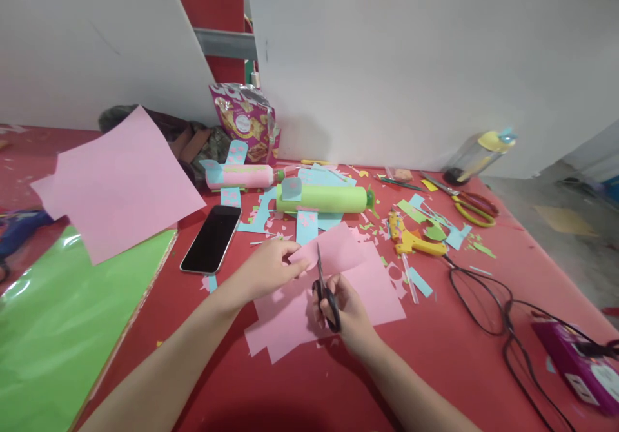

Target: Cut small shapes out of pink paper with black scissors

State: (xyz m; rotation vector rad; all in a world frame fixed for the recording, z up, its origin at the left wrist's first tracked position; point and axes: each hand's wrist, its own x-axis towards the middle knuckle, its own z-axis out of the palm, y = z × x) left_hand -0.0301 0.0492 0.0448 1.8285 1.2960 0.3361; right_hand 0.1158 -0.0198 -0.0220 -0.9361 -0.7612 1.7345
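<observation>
My left hand [273,264] pinches the left edge of a small piece of pink paper [343,248], lifted a little off the table. Through the handles of black-handled scissors [320,269] go the fingers of my right hand [345,306]; the blades point away from me and lie at the pink piece near my left fingertips. Beneath both hands a larger cut pink sheet [382,290] lies on the red table. Just beyond are a green paper-wrapped tube [333,198] with blue paper fins and a pink paper-wrapped tube [242,176], also finned in blue.
A phone [211,238] lies left of my hands, near pink sheets [120,180] and a green sheet [72,329]. To the right are a yellow glue gun [411,242], its cable [505,313], large scissors [467,203], a bottle [476,158] and a purple power strip [575,361]. A snack bag [244,122] stands behind.
</observation>
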